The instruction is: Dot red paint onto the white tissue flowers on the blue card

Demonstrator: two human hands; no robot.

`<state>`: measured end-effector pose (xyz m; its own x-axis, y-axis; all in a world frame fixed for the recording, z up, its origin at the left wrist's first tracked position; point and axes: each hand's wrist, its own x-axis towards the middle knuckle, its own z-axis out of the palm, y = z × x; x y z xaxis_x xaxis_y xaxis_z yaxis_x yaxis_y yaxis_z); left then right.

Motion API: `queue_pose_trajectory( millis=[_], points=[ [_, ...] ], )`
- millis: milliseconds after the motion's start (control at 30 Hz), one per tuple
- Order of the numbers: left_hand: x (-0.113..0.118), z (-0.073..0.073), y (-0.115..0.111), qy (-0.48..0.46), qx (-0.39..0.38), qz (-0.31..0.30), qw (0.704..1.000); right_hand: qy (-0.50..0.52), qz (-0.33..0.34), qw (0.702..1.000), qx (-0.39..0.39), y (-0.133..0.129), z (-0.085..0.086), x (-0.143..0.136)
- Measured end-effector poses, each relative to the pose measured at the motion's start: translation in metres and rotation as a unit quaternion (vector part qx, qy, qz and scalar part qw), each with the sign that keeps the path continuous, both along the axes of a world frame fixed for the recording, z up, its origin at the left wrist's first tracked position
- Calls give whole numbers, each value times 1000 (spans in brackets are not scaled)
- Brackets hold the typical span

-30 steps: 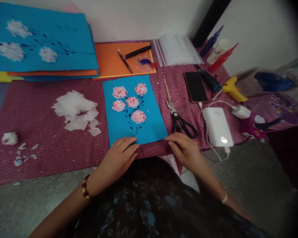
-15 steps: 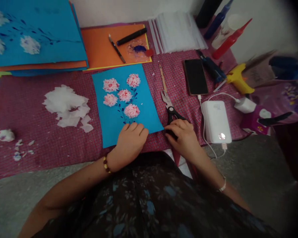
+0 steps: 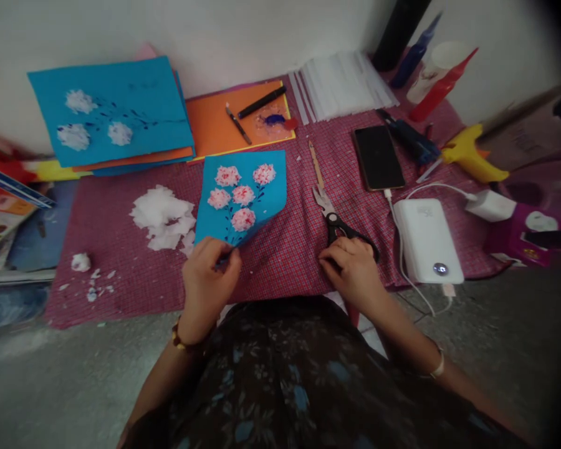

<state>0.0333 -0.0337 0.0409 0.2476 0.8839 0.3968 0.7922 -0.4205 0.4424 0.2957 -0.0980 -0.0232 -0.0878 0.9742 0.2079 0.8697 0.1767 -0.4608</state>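
Observation:
My left hand (image 3: 210, 277) is closed on the lower edge of a blue sheet (image 3: 273, 187) that carries several pink-and-white flowers and dark blue leaves. The sheet's lower right part curls up off the cloth. Beside the black-handled scissors (image 3: 334, 219), my right hand (image 3: 350, 268) rests with its fingers bent together over the lower handle; whether it grips them is hidden. Left of the sheet lies a pile of white paper pieces (image 3: 161, 215). A wooden stick (image 3: 316, 163) lies above the scissors' blades.
A blue sheet with white flowers (image 3: 144, 93) leans at the back left. Behind are an orange sheet (image 3: 210, 121), a black marker (image 3: 262, 101) and white strips (image 3: 339, 84). To the right are a phone (image 3: 378, 158), white power bank (image 3: 427, 240), yellow glue gun (image 3: 472, 153) and red bottle (image 3: 442, 87).
My left hand has moved left and closed on the sheet's lower edge, and the sheet now bends upward. The view has shifted, showing more on the left. My right hand stays by the scissors.

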Motion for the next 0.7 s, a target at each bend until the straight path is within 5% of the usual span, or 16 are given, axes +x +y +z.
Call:
queue_pose_trajectory(
  millis=[100, 267, 467, 700],
  points=[
    [-6, 4, 10, -57, -42, 32, 997, 25, -5, 1000, 16, 0, 9, -9],
    [-15, 11, 32, -91, -145, -52, 984, 68, 121, 990, -14, 15, 27, -56],
    [-14, 13, 50, -96, -216, -131, 963, -26, 158, 985, -60, 34, 14, -108],
    [-19, 18, 64, -158, -207, -173, 950, -39, 151, 985, -70, 35, 10, -123]
  ],
)
